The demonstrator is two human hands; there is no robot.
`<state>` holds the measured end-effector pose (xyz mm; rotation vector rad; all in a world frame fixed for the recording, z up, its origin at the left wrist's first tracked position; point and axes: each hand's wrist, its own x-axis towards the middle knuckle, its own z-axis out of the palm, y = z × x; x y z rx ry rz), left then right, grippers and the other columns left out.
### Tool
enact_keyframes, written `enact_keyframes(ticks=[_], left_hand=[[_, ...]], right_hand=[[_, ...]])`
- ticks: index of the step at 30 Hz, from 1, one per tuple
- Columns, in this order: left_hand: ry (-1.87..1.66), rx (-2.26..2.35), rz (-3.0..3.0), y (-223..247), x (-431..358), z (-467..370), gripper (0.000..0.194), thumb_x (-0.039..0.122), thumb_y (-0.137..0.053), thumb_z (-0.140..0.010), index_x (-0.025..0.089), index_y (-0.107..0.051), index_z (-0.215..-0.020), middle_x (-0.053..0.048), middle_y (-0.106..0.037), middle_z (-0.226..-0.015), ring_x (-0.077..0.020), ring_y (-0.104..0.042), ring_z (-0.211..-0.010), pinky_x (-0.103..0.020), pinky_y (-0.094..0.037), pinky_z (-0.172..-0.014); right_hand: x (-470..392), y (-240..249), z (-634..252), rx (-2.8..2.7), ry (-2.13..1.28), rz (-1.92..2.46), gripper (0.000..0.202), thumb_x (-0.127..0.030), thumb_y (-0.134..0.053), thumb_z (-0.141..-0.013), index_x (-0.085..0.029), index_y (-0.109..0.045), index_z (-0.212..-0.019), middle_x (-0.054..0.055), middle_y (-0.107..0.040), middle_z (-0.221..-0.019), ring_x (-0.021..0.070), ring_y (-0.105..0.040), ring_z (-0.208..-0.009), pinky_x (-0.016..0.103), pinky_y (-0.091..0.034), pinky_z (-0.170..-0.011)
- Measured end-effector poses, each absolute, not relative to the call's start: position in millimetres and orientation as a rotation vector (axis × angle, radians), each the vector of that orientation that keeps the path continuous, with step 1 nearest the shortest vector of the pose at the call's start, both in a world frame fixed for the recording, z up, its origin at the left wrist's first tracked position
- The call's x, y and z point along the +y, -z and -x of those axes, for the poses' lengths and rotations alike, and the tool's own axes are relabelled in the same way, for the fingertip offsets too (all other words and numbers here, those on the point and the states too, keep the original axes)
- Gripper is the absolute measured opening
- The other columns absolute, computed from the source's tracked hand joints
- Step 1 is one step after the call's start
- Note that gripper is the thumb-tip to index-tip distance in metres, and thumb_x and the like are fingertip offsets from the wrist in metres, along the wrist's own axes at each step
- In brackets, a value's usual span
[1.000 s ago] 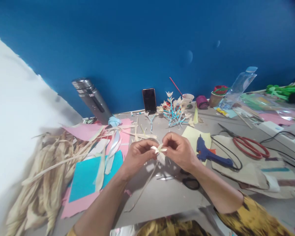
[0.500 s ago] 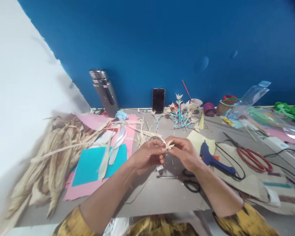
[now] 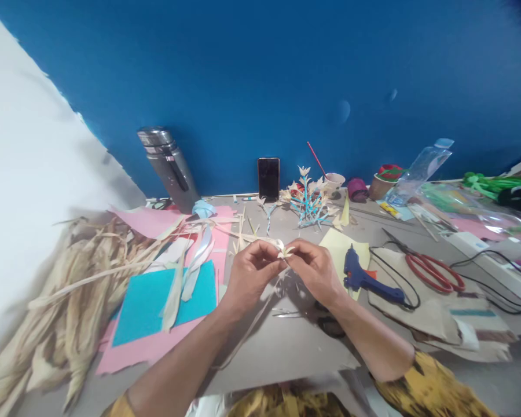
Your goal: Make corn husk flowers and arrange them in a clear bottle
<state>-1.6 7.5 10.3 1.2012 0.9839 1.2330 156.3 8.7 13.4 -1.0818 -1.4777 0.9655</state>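
A small cream flower with pointed petals (image 3: 285,252), seemingly of dried husk, is pinched between my two hands over the middle of the table. My left hand (image 3: 252,273) grips it from the left with thumb and forefinger. From the right, my right hand (image 3: 316,271) closes thumb and fingers on it. The flower's underside is hidden by the fingers. A thin pale strip (image 3: 247,336) trails on the table below my left hand. Metal tweezers (image 3: 289,313) lie beneath the hands. Black-handled scissors (image 3: 330,322) are partly covered by my right forearm.
Dried husks (image 3: 65,301) and blue sheets (image 3: 147,301) lie left. Behind stand a flask (image 3: 169,171), phone (image 3: 268,178) and blue-stemmed flowers (image 3: 310,202). On the right are a glue gun (image 3: 371,281), red-handled scissors (image 3: 434,272), a plastic bottle (image 3: 419,174) and a power strip (image 3: 490,260).
The view has shifted, so the table items appear further left. Both hands have come closer together around the flower, which is tilted more upright between the fingertips.
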Motion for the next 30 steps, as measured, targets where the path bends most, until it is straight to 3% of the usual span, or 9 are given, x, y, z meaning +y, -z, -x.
enact_keyframes(ticks=[10,20,30], left_hand=[[-1.274,1.083,-1.189,-15.2,3.0,-5.1,0.018,0.031,-0.076,-0.075,0.017,-0.066,-0.079,0.001,-0.065,-0.068,-0.0132,-0.059,-0.067,-0.025,-0.047,-0.068],[-1.212,0.936,-1.032,-7.9,5.6,-1.9,0.017,0.028,-0.078,-0.074,0.015,-0.069,-0.079,-0.001,-0.065,-0.068,-0.0126,-0.056,-0.065,-0.025,-0.045,-0.068],[-1.104,0.787,-0.974,-5.7,9.0,1.6,0.02,0.023,-0.088,-0.065,0.015,-0.071,-0.073,0.0,-0.064,-0.068,-0.0122,-0.056,-0.067,-0.025,-0.045,-0.066]], right_hand=[[5.3,-16.8,-153.6,-1.472,-0.84,1.103,0.008,-0.022,-0.061,-0.075,-0.017,-0.063,-0.069,-0.001,-0.059,-0.068,0.01,-0.047,-0.054,0.023,-0.037,-0.052],[6.5,-20.7,-153.3,-1.276,-1.149,1.136,0.012,-0.027,-0.07,-0.068,-0.017,-0.067,-0.074,-0.002,-0.063,-0.056,0.01,-0.047,-0.047,0.021,-0.035,-0.044],[9.9,-20.3,-157.7,-1.172,-1.34,1.078,0.016,-0.024,-0.08,-0.062,-0.016,-0.066,-0.066,-0.001,-0.066,-0.059,0.0106,-0.056,-0.052,0.023,-0.04,-0.051]])
